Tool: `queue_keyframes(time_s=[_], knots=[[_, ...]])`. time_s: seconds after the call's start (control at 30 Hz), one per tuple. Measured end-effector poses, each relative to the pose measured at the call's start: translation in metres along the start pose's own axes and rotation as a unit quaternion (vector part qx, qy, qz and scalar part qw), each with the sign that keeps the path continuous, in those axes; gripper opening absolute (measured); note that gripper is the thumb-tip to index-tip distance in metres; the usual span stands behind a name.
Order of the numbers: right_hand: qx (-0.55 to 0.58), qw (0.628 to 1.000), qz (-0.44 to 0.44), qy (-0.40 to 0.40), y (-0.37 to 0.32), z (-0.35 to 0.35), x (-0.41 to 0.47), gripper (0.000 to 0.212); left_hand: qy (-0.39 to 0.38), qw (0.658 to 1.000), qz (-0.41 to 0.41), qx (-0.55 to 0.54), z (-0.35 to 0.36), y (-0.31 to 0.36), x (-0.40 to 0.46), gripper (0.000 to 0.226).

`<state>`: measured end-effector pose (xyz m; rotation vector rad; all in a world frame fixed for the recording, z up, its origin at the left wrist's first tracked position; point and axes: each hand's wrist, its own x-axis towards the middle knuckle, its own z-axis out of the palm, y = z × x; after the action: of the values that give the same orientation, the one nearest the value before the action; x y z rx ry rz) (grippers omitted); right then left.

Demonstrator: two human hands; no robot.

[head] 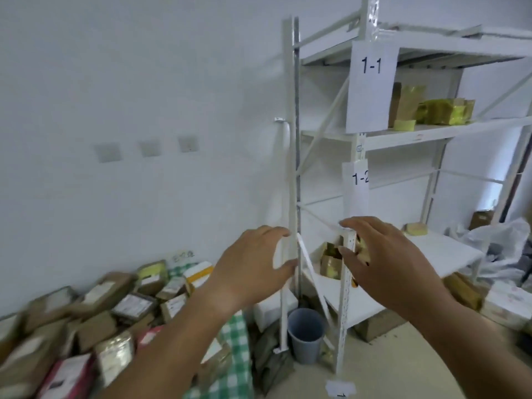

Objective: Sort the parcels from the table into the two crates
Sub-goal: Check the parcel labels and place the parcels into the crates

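Observation:
Both my hands are raised in front of me at mid-height, and neither holds anything. My left hand point(253, 269) has loosely spread, slightly bent fingers, and so has my right hand point(383, 260). Many parcels point(132, 306), mostly brown cardboard boxes with white labels, lie piled on a table with a green checked cloth point(233, 355) at the lower left, below my left forearm. No crate shows in this view. The picture is blurred by motion.
A white metal rack point(293, 156) stands ahead and to the right, with paper signs 1-1 point(371, 84) and 1-2 point(358, 182). Yellow-taped packages point(443, 110) sit on its shelves. A grey bin point(306, 334) stands on the floor by the rack's foot. White bags point(495, 243) lie far right.

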<state>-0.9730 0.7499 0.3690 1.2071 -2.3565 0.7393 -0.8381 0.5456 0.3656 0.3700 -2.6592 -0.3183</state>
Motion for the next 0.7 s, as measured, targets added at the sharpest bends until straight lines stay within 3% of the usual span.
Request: queue_keyframes(time_s=[0.2,0.5,0.7], knots=[[0.104,0.993,-0.037,-0.042,-0.095,0.027,-0.038,0.045,0.047,0.994,-0.097,0.001,-0.043,-0.061,-0.115,0.056],[0.153,0.973,-0.062,-0.164,-0.242,0.122,-0.080,0.043,0.071,0.968,-0.236,-0.052,-0.068,-0.177,-0.271,0.049],[0.213,0.950,-0.024,-0.226,-0.390,0.216,-0.137,0.045,0.004,0.939,-0.338,-0.068,-0.091,-0.289,-0.406,0.057]])
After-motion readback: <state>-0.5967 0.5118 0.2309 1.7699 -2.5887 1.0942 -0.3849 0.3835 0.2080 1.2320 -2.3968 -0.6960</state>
